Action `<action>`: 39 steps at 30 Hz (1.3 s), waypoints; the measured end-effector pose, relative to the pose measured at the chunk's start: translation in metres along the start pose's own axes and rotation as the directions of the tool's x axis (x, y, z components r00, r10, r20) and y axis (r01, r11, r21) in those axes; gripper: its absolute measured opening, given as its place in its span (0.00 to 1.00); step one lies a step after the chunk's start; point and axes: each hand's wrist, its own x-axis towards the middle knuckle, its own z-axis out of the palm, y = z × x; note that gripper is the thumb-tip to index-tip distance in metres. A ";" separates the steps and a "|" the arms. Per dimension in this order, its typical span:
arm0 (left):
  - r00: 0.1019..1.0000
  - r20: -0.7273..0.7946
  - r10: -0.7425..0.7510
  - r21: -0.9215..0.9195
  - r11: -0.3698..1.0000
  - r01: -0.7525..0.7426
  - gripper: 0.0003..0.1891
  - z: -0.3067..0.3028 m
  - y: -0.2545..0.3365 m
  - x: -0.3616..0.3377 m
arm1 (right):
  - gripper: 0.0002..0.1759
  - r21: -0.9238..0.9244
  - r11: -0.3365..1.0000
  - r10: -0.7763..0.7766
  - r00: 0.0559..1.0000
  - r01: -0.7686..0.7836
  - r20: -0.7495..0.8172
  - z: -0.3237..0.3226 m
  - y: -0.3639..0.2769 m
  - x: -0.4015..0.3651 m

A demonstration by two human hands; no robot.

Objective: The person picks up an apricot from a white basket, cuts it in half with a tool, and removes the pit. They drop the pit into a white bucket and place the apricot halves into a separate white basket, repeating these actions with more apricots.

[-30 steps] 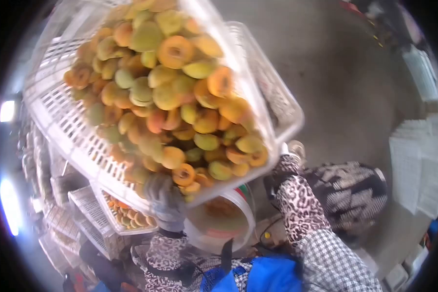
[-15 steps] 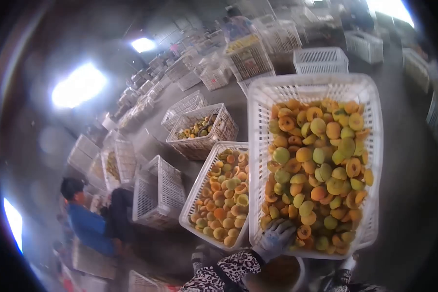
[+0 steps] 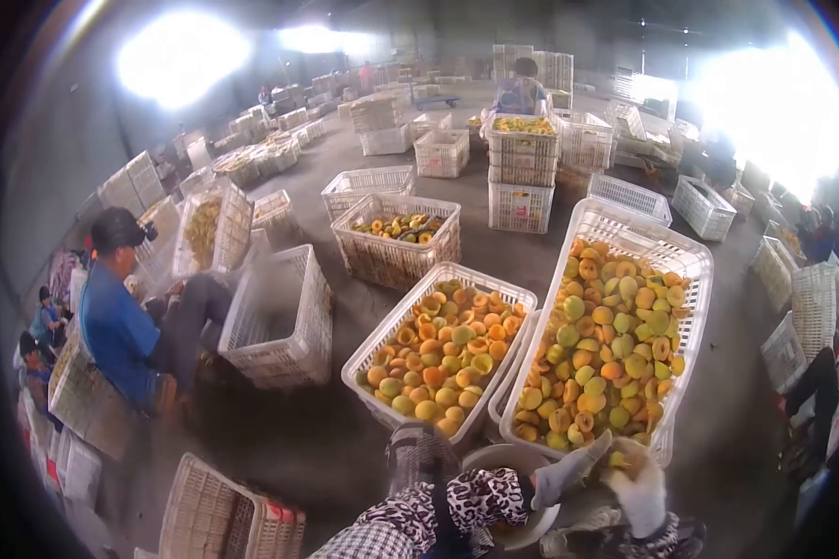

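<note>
Both my gloved hands are together at the near edge of a white plastic crate (image 3: 702, 279) heaped with apricots (image 3: 615, 345), several of them halved. My left hand (image 3: 570, 469), in a grey glove, has its fingers closed at a blurred apricot (image 3: 624, 457) between the hands. On the other side of that fruit is my right hand (image 3: 641, 496), in a whiter glove, with its fingers curled around it. Below my hands stands a pale bucket (image 3: 531, 535), partly hidden by my patterned left sleeve.
Touching the crate on the left is a second crate (image 3: 356, 373) of apricot halves. Beyond it stand a crate (image 3: 396, 264) of darker fruit and a tilted crate (image 3: 280, 326). A person in blue (image 3: 121, 321) sits at left. Stacked crates (image 3: 520, 205) rise farther back.
The view has swung up and levelled. My left hand has left the fruit in the crate's near corner and moved over its near edge. My right hand has come into view beside it.
</note>
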 end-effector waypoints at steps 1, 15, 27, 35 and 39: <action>0.987 0.154 0.043 -0.039 0.999 -0.038 0.20 -0.012 -0.005 0.002 | 0.30 -0.080 0.971 0.236 0.961 -0.226 0.147 0.008 -0.025 0.006; 0.817 -0.562 0.128 -0.081 0.974 -0.209 0.24 -0.010 0.091 -0.054 | 0.18 -0.247 0.945 0.246 0.964 -0.216 0.097 0.069 -0.017 0.022; 0.823 -0.505 0.258 -0.020 0.950 -0.310 0.22 -0.001 0.090 -0.049 | 0.18 -0.223 0.954 0.224 0.970 -0.199 0.093 0.084 -0.009 0.027; 0.868 -0.381 0.319 0.233 0.941 -0.244 0.23 -0.003 0.082 -0.052 | 0.16 -0.343 0.926 0.205 0.973 -0.158 0.108 0.088 -0.009 0.027; 0.888 -0.419 0.192 -0.083 0.965 -0.248 0.24 -0.002 0.078 -0.049 | 0.16 -0.450 0.887 0.160 0.983 -0.106 0.085 0.103 0.004 0.018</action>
